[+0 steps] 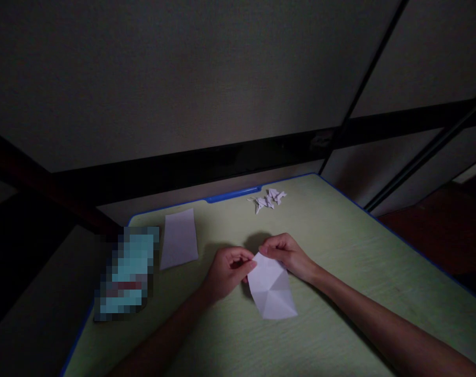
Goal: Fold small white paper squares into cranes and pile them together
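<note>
Between my two hands is a sheet of white paper (272,293) with crease lines crossing near its middle. My left hand (229,272) pinches its upper left edge between thumb and fingers. At the top corner, my right hand (287,255) grips the paper, thumb on the upper face and fingers behind. The sheet's lower part hangs toward me, tilted over the table. Beyond my hands, several small folded white paper figures (267,200) lie together. To the left, a stack of white paper (180,238) rests flat.
The pale green table (340,251) has a blue rim and a blue handle-like strip (233,194) at its far edge. A pixelated light-blue object (130,272) sits at the left edge. Panelled cabinet doors (202,78) stand close behind the table.
</note>
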Demonstrator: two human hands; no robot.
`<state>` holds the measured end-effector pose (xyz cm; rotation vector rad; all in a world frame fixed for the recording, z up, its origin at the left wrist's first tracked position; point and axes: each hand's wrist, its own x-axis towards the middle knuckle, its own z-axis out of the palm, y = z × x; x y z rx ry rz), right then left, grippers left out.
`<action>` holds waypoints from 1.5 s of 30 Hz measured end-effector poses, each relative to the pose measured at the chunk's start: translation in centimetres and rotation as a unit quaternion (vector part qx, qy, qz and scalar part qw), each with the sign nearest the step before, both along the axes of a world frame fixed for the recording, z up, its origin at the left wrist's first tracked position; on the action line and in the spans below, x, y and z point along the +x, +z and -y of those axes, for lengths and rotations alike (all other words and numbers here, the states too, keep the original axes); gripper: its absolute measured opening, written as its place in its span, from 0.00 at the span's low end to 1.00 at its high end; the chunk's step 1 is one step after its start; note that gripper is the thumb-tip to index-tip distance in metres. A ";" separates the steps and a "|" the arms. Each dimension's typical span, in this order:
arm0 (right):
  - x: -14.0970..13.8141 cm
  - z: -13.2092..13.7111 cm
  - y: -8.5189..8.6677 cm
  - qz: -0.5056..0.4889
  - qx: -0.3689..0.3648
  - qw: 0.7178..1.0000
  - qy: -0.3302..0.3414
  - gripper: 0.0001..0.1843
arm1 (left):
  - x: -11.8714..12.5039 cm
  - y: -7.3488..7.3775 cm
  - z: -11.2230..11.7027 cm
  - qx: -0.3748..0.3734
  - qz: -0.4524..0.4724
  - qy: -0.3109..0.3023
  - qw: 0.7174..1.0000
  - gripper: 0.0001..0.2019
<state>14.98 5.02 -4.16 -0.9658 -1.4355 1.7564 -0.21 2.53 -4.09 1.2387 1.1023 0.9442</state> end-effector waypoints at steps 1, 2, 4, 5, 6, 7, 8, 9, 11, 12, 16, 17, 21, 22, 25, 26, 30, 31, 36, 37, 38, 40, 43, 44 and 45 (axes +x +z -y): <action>0.0 0.1 0.1 0.001 0.000 1.000 -0.006 0.14 | 0.0 0.0 0.0 0.000 -0.002 -0.007 1.000 0.04; 0.0 0.3 0.1 0.004 0.001 1.000 -0.012 0.14 | 0.1 0.1 0.0 0.000 -0.003 -0.013 1.000 0.04; -0.1 0.4 0.3 0.010 0.008 1.000 -0.022 0.13 | 0.1 0.1 0.1 0.000 -0.002 -0.018 1.000 0.05; -0.2 0.5 0.3 0.012 0.014 1.000 -0.025 0.13 | 0.1 0.1 0.0 0.002 -0.001 -0.017 1.000 0.04; -0.2 0.5 0.3 0.015 0.023 0.999 -0.025 0.14 | 0.0 0.0 0.0 0.005 -0.001 -0.013 1.000 0.04; -0.3 0.4 0.3 0.018 0.036 0.999 -0.022 0.14 | 0.0 0.0 0.0 0.009 -0.001 -0.007 1.000 0.04; -0.3 0.3 0.3 0.021 0.049 0.998 -0.015 0.15 | -0.1 -0.1 0.0 0.013 -0.002 0.000 1.000 0.04; -0.2 0.2 0.2 0.022 0.062 0.998 -0.004 0.15 | -0.2 -0.2 0.0 0.018 -0.004 0.008 1.000 0.04; 0.0 -0.1 0.0 0.018 0.082 0.996 0.023 0.14 | -0.4 -0.3 -0.1 0.022 -0.006 0.024 0.999 0.04; 0.1 -0.2 -0.1 0.014 0.087 0.996 0.034 0.13 | -0.4 -0.3 -0.1 0.022 -0.007 0.030 0.999 0.04; 0.5 -0.4 -0.5 0.025 0.109 0.993 0.025 0.14 | -0.4 -0.1 -0.1 0.018 -0.004 0.036 0.999 0.04; 0.5 -0.4 -0.5 0.032 0.110 0.993 0.023 0.14 | -0.4 0.0 -0.1 0.018 -0.002 0.039 0.999 0.05; 0.3 -0.4 -0.3 0.051 0.088 0.995 0.018 0.14 | -0.4 0.1 -0.1 0.017 0.001 0.054 0.998 0.04; 0.3 -0.4 -0.2 0.051 0.081 0.995 0.017 0.14 | -0.4 0.1 -0.1 0.016 0.003 0.057 0.998 0.04; 0.5 -0.5 0.1 0.037 0.068 0.997 0.026 0.12 | -0.6 0.0 -0.2 0.011 0.016 0.064 0.998 0.05; 0.6 -0.6 0.1 0.029 0.066 0.997 0.031 0.12 | -0.6 -0.1 -0.3 0.009 0.021 0.065 0.998 0.05; 0.9 -0.8 -0.1 0.005 0.054 0.997 0.048 0.13 | -0.9 -0.4 -0.5 0.003 0.043 0.053 0.998 0.05; 1.0 -0.8 -0.2 0.003 0.053 0.997 0.050 0.13 | -1.0 -0.5 -0.6 0.001 0.049 0.048 0.998 0.05; 1.0 -0.9 -0.3 0.012 0.056 0.997 0.049 0.16 | -1.0 -0.5 -0.5 0.002 0.060 0.050 0.997 0.06; 0.9 -0.8 -0.3 0.011 0.059 0.997 0.044 0.16 | -1.0 -0.5 -0.5 0.005 0.055 0.055 0.997 0.06; 0.9 -0.8 -0.2 0.009 0.061 0.997 0.039 0.16 | -0.9 -0.4 -0.5 0.007 0.049 0.061 0.997 0.06; 0.8 -0.7 -0.1 0.002 0.060 0.998 0.035 0.14 | -0.9 -0.3 -0.4 0.011 0.045 0.073 0.996 0.06; 0.6 -0.4 0.1 0.002 0.060 0.998 0.032 0.12 | -0.8 -0.1 -0.3 0.009 0.047 0.063 0.997 0.06; 0.5 -0.3 0.1 0.005 0.060 0.998 0.029 0.12 | -0.7 0.0 -0.3 0.006 0.047 0.051 0.998 0.06; 0.5 -0.2 0.1 0.009 0.059 0.998 0.027 0.13 | -0.7 0.0 -0.3 0.002 0.048 0.039 0.998 0.07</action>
